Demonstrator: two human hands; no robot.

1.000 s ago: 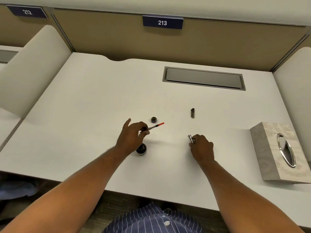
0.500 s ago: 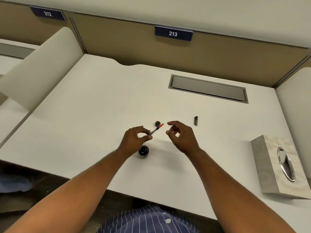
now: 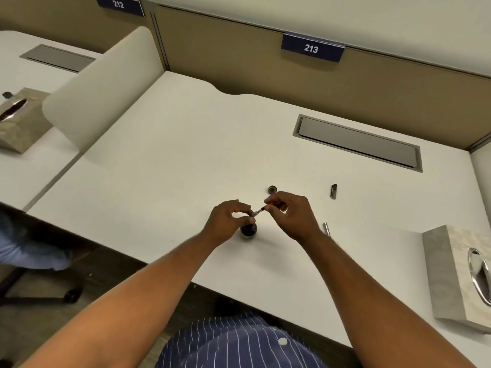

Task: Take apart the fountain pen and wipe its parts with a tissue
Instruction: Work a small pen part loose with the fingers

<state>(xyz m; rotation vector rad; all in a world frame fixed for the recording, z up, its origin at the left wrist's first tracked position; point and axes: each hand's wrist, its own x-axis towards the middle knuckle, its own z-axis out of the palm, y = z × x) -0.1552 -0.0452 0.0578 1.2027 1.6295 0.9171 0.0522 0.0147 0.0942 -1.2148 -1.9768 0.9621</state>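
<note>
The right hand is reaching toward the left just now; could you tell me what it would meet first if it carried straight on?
The right hand, already gripping the red end of the pen converter, would probably meet the left hand first, since it pinches the converter's other end. Depth is uncertain.

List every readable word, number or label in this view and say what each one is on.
"213": white digits on a dark blue plate fixed to the tan partition behind this desk.
"212": white digits on a second blue plate over the neighbouring desk on the left.
No text can be read on the tissue box, the ink bottle or the pen parts; any marking there is too small to tell.
</note>
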